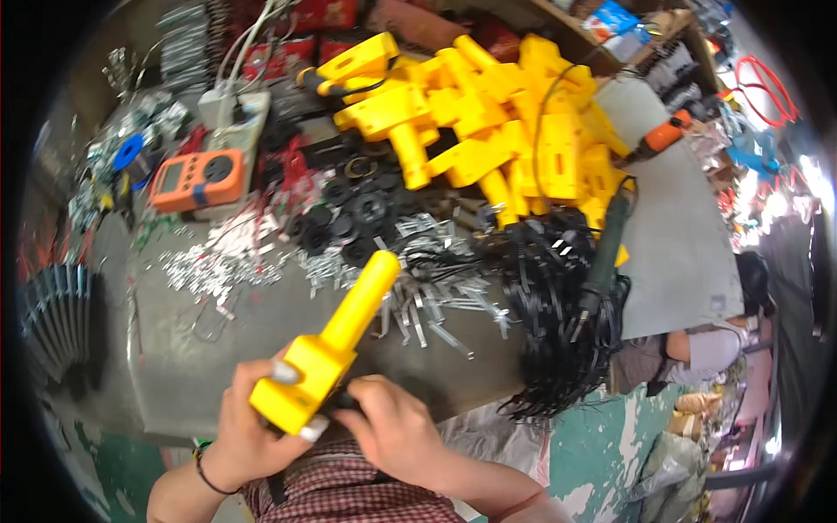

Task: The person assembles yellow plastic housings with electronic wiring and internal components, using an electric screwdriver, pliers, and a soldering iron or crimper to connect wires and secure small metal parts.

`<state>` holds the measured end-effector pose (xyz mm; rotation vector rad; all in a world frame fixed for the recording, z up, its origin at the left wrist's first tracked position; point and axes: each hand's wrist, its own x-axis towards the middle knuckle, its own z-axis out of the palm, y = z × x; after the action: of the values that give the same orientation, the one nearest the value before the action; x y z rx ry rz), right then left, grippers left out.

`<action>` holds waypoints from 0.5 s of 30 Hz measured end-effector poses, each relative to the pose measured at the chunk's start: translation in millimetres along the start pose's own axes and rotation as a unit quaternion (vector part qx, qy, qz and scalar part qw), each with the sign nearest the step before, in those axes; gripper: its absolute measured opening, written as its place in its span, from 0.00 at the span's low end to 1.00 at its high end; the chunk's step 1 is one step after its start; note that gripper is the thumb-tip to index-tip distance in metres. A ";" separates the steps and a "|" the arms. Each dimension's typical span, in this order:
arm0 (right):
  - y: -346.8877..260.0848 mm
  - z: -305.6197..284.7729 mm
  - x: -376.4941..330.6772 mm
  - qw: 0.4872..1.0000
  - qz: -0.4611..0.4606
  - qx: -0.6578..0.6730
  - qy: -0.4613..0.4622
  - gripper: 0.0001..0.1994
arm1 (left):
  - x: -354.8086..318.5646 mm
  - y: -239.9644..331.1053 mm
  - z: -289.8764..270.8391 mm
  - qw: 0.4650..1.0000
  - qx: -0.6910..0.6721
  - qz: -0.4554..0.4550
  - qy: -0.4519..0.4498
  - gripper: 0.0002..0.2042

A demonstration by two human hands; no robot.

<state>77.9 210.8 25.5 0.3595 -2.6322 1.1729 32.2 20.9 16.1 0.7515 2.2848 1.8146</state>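
A yellow plastic tool housing [316, 366] with a long round handle is held over the front edge of the workbench, its handle slanting up and to the right. My left hand [246, 427] grips its wide end between thumb and fingers, with white coverings on the fingertips. At the housing's lower right side, my right hand [394, 429] is closed, its fingers curled against a small dark piece. What that piece is cannot be made out, being partly hidden by the fingers and the housing.
Yellow housings [471, 113] are heaped at the back. Black cables [558, 305] hang over the front edge on the right, beside a green-handled tool [610, 248]. Metal strips [436, 305], black round parts [357, 213], an orange multimeter [199, 181] and an orange-handled tool [664, 135] lie around.
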 end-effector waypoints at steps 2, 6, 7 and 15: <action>6.2 -7.8 4.6 1.000 0.003 0.016 -0.025 0.13 | 3.0 4.1 3.9 1.000 -0.018 -0.007 -0.009 0.27; 49.7 -56.5 46.6 0.999 0.038 0.016 -0.001 0.05 | -0.5 5.9 1.8 0.999 0.009 -0.036 -0.016 0.27; 64.6 -75.4 57.2 0.988 0.071 -0.050 0.128 0.05 | 2.9 6.7 2.7 0.999 -0.008 -0.045 -0.027 0.27; 166.8 -108.0 157.8 0.859 0.260 -0.442 0.005 0.12 | 9.7 14.5 11.1 0.999 0.012 0.031 -0.020 0.27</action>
<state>-111.0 380.1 29.4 -0.5552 -2.9766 -0.0661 32.5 37.3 28.7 0.8628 2.2866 1.7841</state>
